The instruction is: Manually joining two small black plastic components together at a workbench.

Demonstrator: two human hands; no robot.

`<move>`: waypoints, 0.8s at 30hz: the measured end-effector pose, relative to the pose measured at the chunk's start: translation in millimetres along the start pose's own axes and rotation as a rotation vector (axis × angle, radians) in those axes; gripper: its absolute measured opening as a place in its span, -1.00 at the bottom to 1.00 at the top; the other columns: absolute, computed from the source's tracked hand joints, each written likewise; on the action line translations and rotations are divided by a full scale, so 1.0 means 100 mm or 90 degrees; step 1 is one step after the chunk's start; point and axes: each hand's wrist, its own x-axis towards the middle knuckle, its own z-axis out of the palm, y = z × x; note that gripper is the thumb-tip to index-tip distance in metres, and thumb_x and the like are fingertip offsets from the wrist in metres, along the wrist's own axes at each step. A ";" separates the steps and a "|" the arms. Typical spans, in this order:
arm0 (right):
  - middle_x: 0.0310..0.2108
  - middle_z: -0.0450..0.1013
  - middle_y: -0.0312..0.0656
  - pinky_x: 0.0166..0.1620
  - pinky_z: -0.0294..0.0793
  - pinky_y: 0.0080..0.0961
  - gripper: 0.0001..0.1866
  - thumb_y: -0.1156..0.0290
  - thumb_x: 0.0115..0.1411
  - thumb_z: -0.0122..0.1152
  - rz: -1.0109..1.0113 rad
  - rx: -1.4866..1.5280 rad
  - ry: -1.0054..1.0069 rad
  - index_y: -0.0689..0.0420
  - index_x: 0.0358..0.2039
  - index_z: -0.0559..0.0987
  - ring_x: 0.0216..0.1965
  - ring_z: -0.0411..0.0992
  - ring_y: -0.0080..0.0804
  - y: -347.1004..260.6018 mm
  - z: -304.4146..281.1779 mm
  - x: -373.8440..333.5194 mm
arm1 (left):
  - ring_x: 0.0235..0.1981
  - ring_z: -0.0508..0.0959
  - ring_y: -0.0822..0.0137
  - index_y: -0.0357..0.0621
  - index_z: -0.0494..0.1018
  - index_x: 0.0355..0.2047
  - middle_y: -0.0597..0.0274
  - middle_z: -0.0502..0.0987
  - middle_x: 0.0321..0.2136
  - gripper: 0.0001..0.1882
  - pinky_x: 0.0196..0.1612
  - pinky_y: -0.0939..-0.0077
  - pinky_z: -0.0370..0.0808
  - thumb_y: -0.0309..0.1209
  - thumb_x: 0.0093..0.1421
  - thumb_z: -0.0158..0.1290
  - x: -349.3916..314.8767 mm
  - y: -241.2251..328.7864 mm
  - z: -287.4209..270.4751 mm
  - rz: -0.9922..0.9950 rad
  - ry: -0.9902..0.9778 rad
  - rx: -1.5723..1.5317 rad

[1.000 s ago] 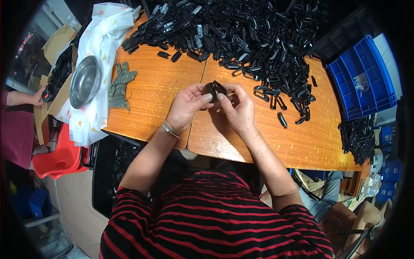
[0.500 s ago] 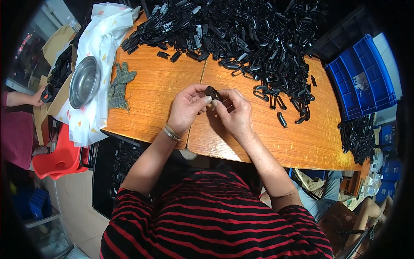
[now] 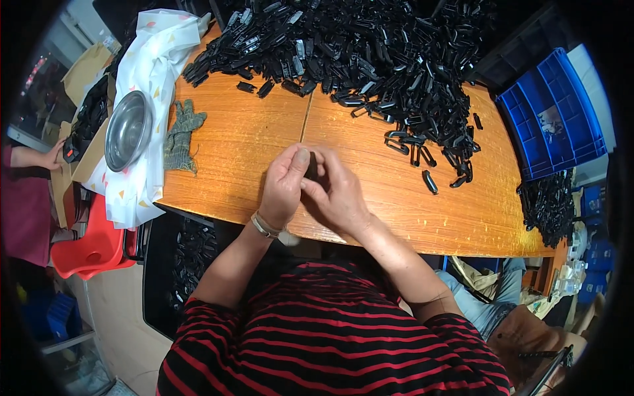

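Note:
Above the near part of the wooden table [image 3: 238,145], my left hand [image 3: 284,185] and my right hand [image 3: 338,198] are brought together, fingers curled and thumbs meeting. A small black plastic part, seen between them a moment ago, is now mostly hidden by the fingers; only a dark patch shows in the gap. Both hands look closed around it. Beyond them spreads a large heap of black plastic parts [image 3: 370,59]. A single black part [image 3: 430,182] lies on the table right of my right hand.
On the left are a grey knit glove [image 3: 183,135], a metal bowl [image 3: 129,131] on patterned white sheeting [image 3: 162,46] and a red stool [image 3: 92,247]. A blue crate [image 3: 553,119] stands at right. Another person's hand [image 3: 49,156] touches a cardboard box at far left; someone sits at lower right.
Both hands have drawn down toward me, tilting inward. The black part between my fingertips has gone from plain view. At far left the other person's hand has shifted slightly left.

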 end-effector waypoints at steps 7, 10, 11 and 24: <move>-0.33 0.45 -0.06 -0.29 0.48 -0.36 -0.45 0.31 0.11 0.35 0.010 0.073 -0.043 0.15 0.08 0.36 -0.35 0.48 -0.20 -0.27 0.19 0.03 | -0.49 0.38 0.49 -0.18 0.38 -0.43 0.32 0.40 -0.53 -0.63 -0.36 0.61 0.37 -0.21 0.43 -0.21 -0.18 0.35 -0.14 -0.085 0.018 -0.084; -0.39 0.47 -0.13 -0.33 0.47 -0.39 -0.47 0.26 0.08 0.38 -0.014 0.107 -0.182 0.15 0.03 0.42 -0.39 0.48 -0.31 -0.17 0.08 0.12 | -0.52 0.42 0.44 -0.22 0.39 -0.52 0.29 0.42 -0.59 -0.57 -0.39 0.56 0.37 -0.18 0.40 -0.16 -0.38 0.65 -0.64 -0.205 -0.004 0.188; -0.39 0.48 -0.13 -0.32 0.48 -0.38 -0.51 0.25 0.07 0.39 -0.073 0.054 -0.177 0.16 -0.03 0.47 -0.40 0.49 -0.31 -0.07 0.05 0.16 | -0.51 0.45 0.40 -0.26 0.43 -0.50 0.27 0.44 -0.60 -0.60 -0.37 0.53 0.39 -0.21 0.36 -0.10 -0.49 0.79 -0.87 -0.231 -0.056 0.316; -0.10 0.33 0.07 -0.06 0.51 -0.24 -0.50 0.65 0.02 0.13 -0.079 -0.540 0.006 0.16 0.04 0.48 -0.12 0.42 0.03 0.66 -0.50 1.35 | -0.17 0.57 0.42 -0.36 0.50 -0.10 0.15 0.61 -0.21 -0.75 -0.05 0.54 0.47 -0.51 0.23 0.08 -0.79 1.05 -1.27 -0.229 -0.025 0.605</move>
